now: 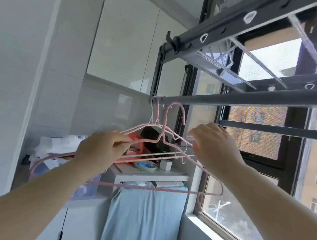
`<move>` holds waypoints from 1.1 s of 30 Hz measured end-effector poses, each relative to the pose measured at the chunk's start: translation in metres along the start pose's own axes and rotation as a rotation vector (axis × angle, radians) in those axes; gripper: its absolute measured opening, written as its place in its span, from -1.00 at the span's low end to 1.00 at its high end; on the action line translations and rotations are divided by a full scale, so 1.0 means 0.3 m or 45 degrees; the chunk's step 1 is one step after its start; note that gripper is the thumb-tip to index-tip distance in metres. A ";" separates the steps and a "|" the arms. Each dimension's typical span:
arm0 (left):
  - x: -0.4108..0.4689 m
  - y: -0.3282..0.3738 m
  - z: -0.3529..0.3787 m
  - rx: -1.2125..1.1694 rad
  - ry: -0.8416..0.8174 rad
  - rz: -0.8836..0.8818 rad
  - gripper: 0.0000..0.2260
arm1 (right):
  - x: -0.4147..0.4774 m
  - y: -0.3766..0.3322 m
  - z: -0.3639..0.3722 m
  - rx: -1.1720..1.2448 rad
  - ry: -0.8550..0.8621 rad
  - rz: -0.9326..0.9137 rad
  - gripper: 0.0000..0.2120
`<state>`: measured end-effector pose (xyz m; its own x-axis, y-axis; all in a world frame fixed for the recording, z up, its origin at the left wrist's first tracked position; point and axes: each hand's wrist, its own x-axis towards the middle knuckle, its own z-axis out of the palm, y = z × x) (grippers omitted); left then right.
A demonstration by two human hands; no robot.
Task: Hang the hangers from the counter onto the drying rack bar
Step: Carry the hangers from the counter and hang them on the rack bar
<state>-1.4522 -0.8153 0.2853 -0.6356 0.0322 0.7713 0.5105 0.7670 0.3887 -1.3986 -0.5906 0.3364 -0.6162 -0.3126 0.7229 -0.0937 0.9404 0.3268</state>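
A grey drying rack bar runs from the middle of the view to the right edge. At its left end hang two thin hangers, one white and one pink. My left hand grips the left shoulders of a pink hanger and the hangers beside it. That pink hanger's hook stands just below the bar, not over it. My right hand pinches the right shoulder of the hangers. Another pink hanger hangs lower, its bottom wire stretching across below my hands.
White wall cabinets stand behind the rack. A cluttered counter with a small bowl and a white box lies below, with a light blue cloth hanging from it. A window fills the right side. More rack bars run overhead.
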 end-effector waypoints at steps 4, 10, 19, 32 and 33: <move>0.087 -0.046 -0.001 -0.026 0.118 -0.005 -0.81 | 0.099 -0.024 -0.044 -0.463 0.103 -0.195 -0.71; 0.188 -0.032 0.014 0.072 0.176 0.051 -0.75 | 0.222 -0.030 -0.137 -0.848 -0.030 0.131 -0.65; 0.289 0.011 0.114 0.016 0.071 0.029 -0.76 | 0.221 0.016 -0.145 -0.933 -0.107 0.358 -0.77; 0.269 0.033 0.191 -0.014 -0.035 0.064 -0.76 | 0.212 0.053 -0.127 -0.914 0.005 0.308 -0.82; 0.263 0.030 0.195 -0.012 -0.034 0.071 -0.76 | 0.209 0.054 -0.128 -0.909 0.012 0.308 -0.82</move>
<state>-1.5318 -0.7682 0.3202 -0.6213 0.0915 0.7782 0.5508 0.7573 0.3507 -1.4087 -0.6002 0.4105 -0.5481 -0.1127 0.8288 0.5748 0.6690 0.4712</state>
